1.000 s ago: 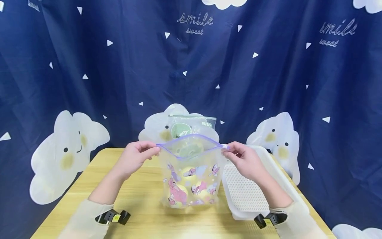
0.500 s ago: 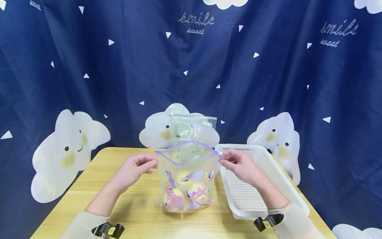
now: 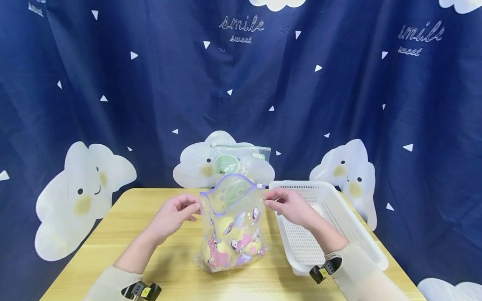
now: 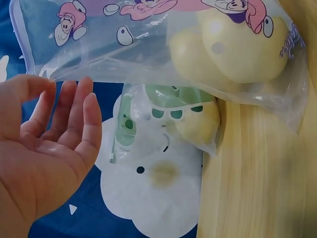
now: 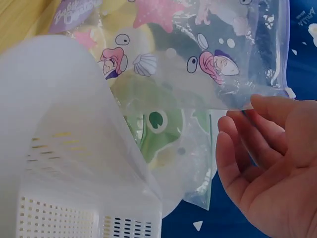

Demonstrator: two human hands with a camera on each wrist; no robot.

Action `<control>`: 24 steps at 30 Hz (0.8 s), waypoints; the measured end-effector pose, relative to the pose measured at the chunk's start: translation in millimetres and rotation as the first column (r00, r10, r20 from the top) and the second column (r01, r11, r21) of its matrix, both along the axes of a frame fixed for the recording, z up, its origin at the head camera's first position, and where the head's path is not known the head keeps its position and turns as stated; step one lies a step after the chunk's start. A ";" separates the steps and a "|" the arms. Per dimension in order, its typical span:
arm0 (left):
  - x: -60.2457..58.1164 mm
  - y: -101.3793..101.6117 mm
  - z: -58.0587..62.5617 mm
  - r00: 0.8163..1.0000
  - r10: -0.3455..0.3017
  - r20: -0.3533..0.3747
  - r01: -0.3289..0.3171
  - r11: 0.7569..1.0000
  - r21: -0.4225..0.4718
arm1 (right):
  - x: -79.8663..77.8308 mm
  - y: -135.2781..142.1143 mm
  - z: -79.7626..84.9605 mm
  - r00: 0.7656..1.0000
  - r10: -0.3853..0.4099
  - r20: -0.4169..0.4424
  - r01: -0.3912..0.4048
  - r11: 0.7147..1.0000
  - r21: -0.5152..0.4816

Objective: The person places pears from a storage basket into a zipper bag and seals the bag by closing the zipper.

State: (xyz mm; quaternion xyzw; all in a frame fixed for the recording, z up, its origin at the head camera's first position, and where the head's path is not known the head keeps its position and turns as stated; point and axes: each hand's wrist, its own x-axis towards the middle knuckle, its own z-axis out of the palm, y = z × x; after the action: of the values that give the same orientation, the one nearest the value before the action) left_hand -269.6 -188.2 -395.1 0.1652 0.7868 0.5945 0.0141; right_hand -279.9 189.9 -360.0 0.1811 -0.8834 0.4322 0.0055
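A translucent zip bag (image 3: pixel 235 230) with a purple rim and pink cartoon prints stands on the table, its mouth gaping. Several pale yellow, rounded things (image 4: pixel 242 47) fill its lower part; their kind is blurred by the plastic. My left hand (image 3: pixel 176 215) pinches the bag's left side edge just under the purple rim. On the opposite side edge, below the white slider (image 3: pixel 259 186), my right hand (image 3: pixel 290 205) pinches the plastic between thumb and forefinger. The other fingers of both hands are loosely bent, clear of the bag.
Behind the zip bag stands a second clear bag (image 3: pixel 226 165) with green prints and something yellow inside. A white perforated basket (image 3: pixel 348 221) sits on the right, under my right forearm. A dark blue curtain (image 3: pixel 158 104) hangs behind the wooden table (image 3: pixel 169 267).
My hands have come closer together, the right one moving left and both lower. The bag has sunk onto the table and turned slightly, and its rim now bows more deeply.
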 end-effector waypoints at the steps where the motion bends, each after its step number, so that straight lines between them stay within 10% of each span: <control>1: -0.1 0.6 -0.6 1.000 -0.003 -0.001 0.003 1.000 -0.004 | 0.1 -1.4 0.0 1.000 -0.001 -0.005 0.001 1.000 -0.001; 12: -2.9 8.6 8.6 0.998 0.049 -0.042 -0.050 0.998 -0.031 | 1.0 -10.7 -0.4 0.995 0.008 -0.097 -0.004 0.999 0.049; 19: -6.1 -7.6 19.5 0.983 0.168 -0.070 -0.159 0.981 0.115 | 7.9 13.2 13.6 0.986 -0.103 -0.129 0.095 0.993 -0.070; 24: -5.7 -19.0 11.9 0.997 0.077 0.001 -0.077 0.997 0.027 | 14.5 28.5 7.7 0.999 -0.048 -0.017 0.048 0.999 0.011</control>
State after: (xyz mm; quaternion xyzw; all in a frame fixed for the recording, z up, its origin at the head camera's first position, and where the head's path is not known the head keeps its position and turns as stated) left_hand -275.2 -207.2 -383.1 0.1350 0.7846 0.6050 -0.0112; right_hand -265.3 218.4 -352.2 0.1637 -0.8898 0.4254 0.0223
